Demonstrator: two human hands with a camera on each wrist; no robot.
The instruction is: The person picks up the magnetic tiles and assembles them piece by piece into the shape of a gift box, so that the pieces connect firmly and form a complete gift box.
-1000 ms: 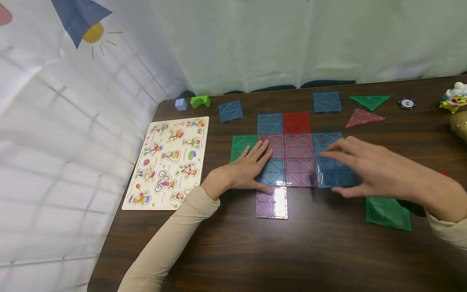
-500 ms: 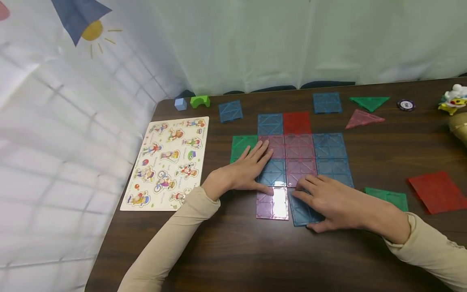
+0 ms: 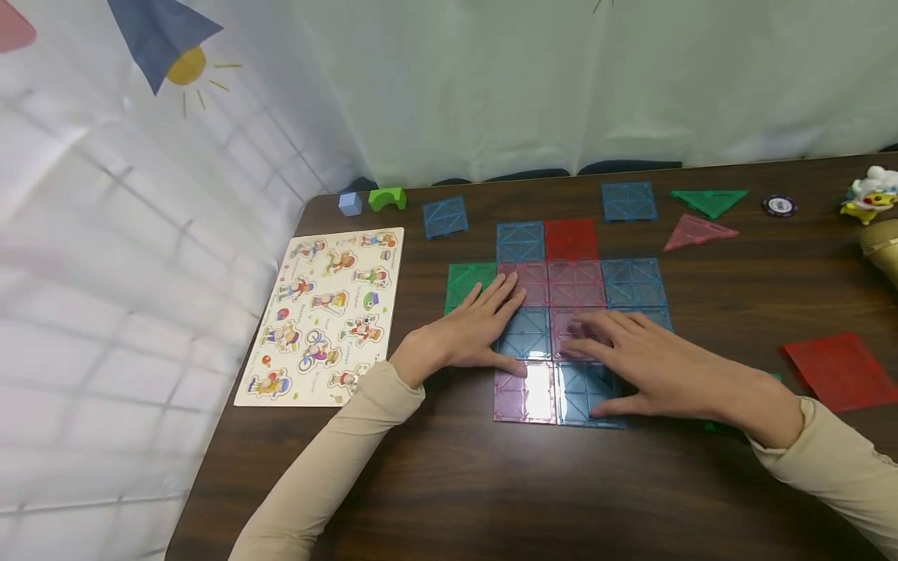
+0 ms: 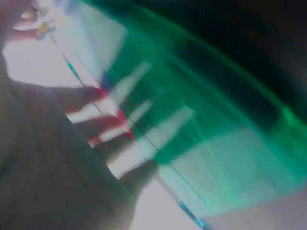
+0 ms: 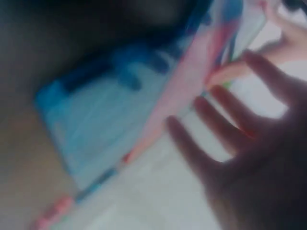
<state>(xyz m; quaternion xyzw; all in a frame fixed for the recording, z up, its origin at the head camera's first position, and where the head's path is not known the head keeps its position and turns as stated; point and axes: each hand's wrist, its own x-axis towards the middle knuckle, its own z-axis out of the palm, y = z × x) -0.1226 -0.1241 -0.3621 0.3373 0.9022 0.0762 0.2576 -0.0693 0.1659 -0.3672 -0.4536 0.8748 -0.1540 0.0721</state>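
Observation:
Translucent square magnetic tiles lie edge to edge in a flat patch on the table. My left hand (image 3: 463,331) rests on the patch with fingers spread, over a pink tile and a blue tile (image 3: 526,333), beside a green tile (image 3: 471,280). Its thumb touches the purple-pink tile (image 3: 510,397) in the front row. My right hand (image 3: 666,370) is over the front blue tile (image 3: 581,393), thumb near its right side, fingers above a pink tile and gripping nothing. In the right wrist view, its fingers (image 5: 187,143) look extended. A green tile (image 4: 216,134) fills much of the left wrist view.
Loose blue tiles (image 3: 445,217), a green triangle (image 3: 710,202) and a pink triangle (image 3: 698,231) lie behind. A red tile (image 3: 838,370) lies right; a green tile is mostly under my right forearm. A picture puzzle board (image 3: 323,315) lies left. A poker chip (image 3: 779,206) sits back right.
My right hand moved from the patch's right side to its front, bringing a blue tile that now lies flush beside the purple-pink one. Its fingers then came off that tile. The left hand stayed put.

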